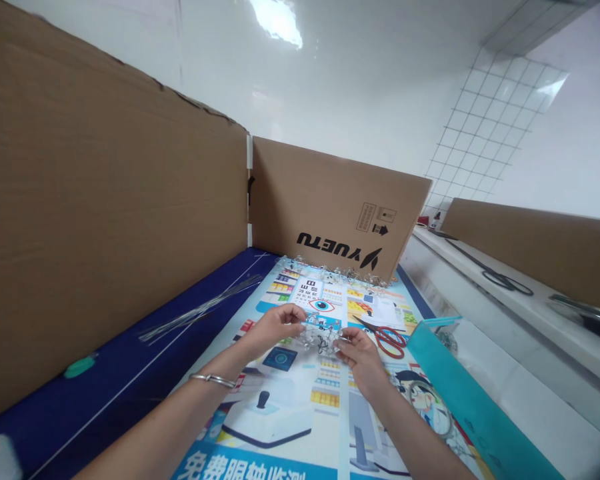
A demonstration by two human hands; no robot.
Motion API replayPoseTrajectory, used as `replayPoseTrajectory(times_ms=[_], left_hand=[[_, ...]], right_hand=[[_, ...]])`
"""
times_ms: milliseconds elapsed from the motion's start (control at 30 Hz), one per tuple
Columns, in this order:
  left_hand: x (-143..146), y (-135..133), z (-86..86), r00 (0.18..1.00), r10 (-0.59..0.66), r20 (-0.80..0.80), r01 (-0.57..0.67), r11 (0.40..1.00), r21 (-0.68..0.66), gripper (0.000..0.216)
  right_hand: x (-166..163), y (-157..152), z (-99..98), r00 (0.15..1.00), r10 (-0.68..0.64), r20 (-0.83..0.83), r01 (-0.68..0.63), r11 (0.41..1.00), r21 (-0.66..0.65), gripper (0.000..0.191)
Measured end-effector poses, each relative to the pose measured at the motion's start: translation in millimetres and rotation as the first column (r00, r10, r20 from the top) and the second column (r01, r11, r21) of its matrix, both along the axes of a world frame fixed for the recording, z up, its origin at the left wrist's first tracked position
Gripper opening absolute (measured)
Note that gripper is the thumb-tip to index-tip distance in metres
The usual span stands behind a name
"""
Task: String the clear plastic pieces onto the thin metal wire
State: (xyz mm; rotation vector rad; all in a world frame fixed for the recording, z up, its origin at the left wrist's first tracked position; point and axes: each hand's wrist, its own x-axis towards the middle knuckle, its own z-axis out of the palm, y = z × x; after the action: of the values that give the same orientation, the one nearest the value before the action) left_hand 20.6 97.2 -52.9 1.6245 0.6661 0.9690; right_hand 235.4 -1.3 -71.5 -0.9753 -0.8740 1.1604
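Left of the printed poster [267,415], a tall brown cardboard panel [115,187] stands along the table. Second cardboard panel [330,193] stands across the poster's far end, printed YUETU, lettering upside down. Dark blue table cover [145,375] shows along the poster's left side. Poster itself: eye chart, red-outlined eye, store shelves, big white characters on blue at the near end. Box with a teal wall [463,383] sits at the poster's right edge, white inside. Bundle of thin straight wires [200,309] lies left of the poster, on the blue. Left hand [276,329] and right hand [363,360] are both over the middle of the poster, facing each other. Grip: both in a closed pinch, thumb to fingertips, left on the left end of the silvery wire tangle [321,339], right on its right end. Tangle sits between the two hands, over mid-poster; too fine to make out its parts. Row of small silvery pieces [347,274] runs along the poster's far edge. Red-handled scissors [380,331] lie on the poster, just beyond the right hand, blades pointing away to the left. Metal bracelet [213,381] on the left wrist, above the poster's left part.
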Motion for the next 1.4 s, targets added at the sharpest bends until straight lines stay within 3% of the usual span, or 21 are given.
replayPoseTrajectory(times_ms=[200,367,767,1033,1267,1400], left_hand=[[2,-13,23.6,0.993,0.079,-0.093,-0.065,0.988,0.141,0.012],[-1,-23,37.6,0.980,0.074,-0.185,-0.030,0.973,0.229,0.008],[-15,-1,20.1,0.931,0.082,-0.356,0.048,0.938,0.343,0.018],[6,-30,35.2,0.920,0.178,-0.350,0.021,0.867,0.497,0.025],[28,-54,22.9,0.882,0.160,-0.444,0.114,0.840,0.531,0.031],[31,-58,16.6,0.846,0.217,-0.486,0.115,0.818,0.564,0.029]], right_hand=[[-7,-3,-0.2,0.998,0.048,-0.028,-0.048,0.999,-0.010,0.035],[-11,-7,2.3,0.995,0.092,-0.035,-0.093,0.995,-0.023,0.034],[-12,-5,-2.9,0.992,0.130,0.010,-0.129,0.990,-0.051,0.037],[-19,-14,6.5,0.989,0.146,0.040,-0.145,0.989,-0.028,0.032],[-26,-16,5.7,0.986,0.151,0.066,-0.150,0.989,-0.020,0.031],[-27,-14,1.6,0.989,0.128,0.073,-0.128,0.992,-0.004,0.031]])
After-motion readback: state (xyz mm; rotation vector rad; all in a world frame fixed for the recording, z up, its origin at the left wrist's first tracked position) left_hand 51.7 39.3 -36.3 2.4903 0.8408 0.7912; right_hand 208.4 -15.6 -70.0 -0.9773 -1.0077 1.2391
